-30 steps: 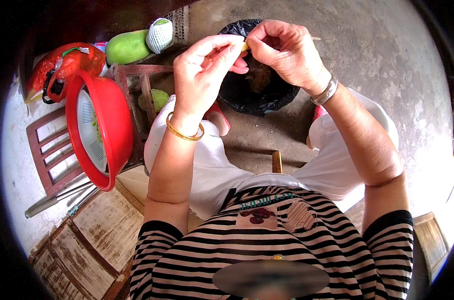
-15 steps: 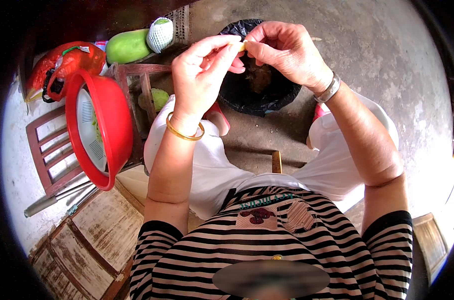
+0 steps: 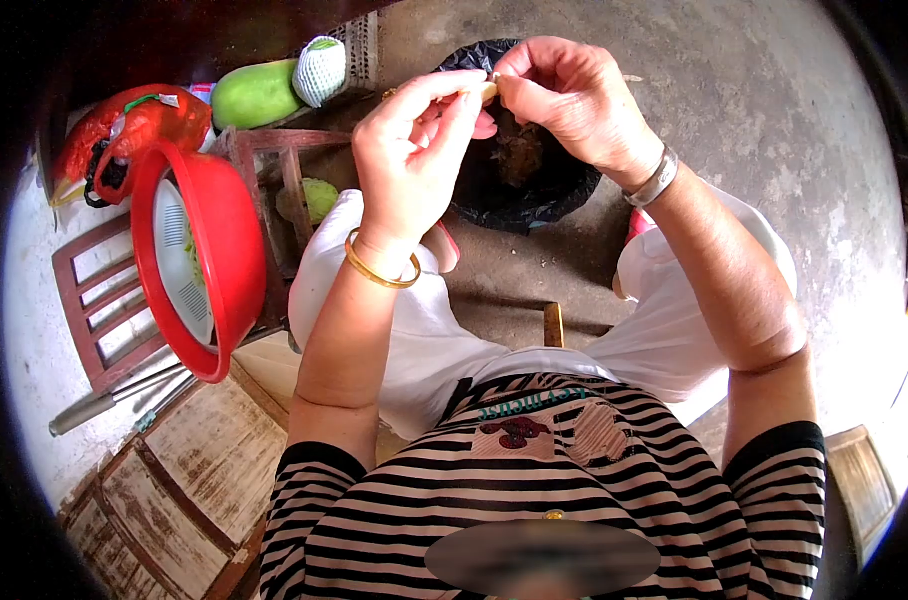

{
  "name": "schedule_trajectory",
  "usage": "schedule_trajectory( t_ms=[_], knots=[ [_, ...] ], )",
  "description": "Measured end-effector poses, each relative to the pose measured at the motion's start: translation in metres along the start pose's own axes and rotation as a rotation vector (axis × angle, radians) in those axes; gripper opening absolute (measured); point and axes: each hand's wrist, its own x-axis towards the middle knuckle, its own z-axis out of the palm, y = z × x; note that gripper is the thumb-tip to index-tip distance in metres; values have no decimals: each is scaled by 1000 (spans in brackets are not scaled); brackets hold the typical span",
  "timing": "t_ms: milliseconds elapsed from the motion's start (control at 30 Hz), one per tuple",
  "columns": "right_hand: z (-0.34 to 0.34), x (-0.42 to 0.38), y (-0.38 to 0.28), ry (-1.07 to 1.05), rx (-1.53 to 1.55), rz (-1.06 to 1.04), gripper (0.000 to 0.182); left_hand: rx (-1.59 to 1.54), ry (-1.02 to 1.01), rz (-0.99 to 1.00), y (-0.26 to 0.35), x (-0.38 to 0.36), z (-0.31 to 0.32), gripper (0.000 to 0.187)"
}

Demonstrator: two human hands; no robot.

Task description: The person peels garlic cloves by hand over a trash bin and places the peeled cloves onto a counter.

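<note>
My left hand pinches a small pale-yellow piece, which looks like a garlic clove, between thumb and fingertips. From the other side, my right hand closes its thumb and index finger on the tip of that same piece. Both hands are raised above a bin lined with a black plastic bag. Brownish scraps lie inside the bin. The clove is partly covered by my fingers, so its full shape is hidden.
At left, a red basin with a white strainer sits tilted on a wooden chair. Beyond are a red plastic bag, a green melon-like vegetable and a netted fruit. A worn wooden panel stands lower left.
My left hand has shifted slightly right and down, its wrist turning a little. My right hand has barely moved. Both fingertips stay together on the clove.
</note>
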Motion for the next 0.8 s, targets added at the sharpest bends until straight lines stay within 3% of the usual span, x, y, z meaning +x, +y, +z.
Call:
schedule_trajectory(
  t_ms=[333,500,600,700,800],
  knots=[
    [-2,-1,-9,-60,103,91,12,-492,-132,-270,-4,8,-12,24],
    [-3,1,-8,-12,82,102,17,-703,-220,-313,-14,10,-21,25],
    [-6,4,0,43,-9,85,18,-737,-229,-349,-14,10,-23,26],
    [-12,4,4,23,-288,36,15,-725,-242,-356,-13,11,-25,27],
    [-8,2,6,64,-422,-133,12,-595,-196,-328,-7,11,-23,25]
  ],
)
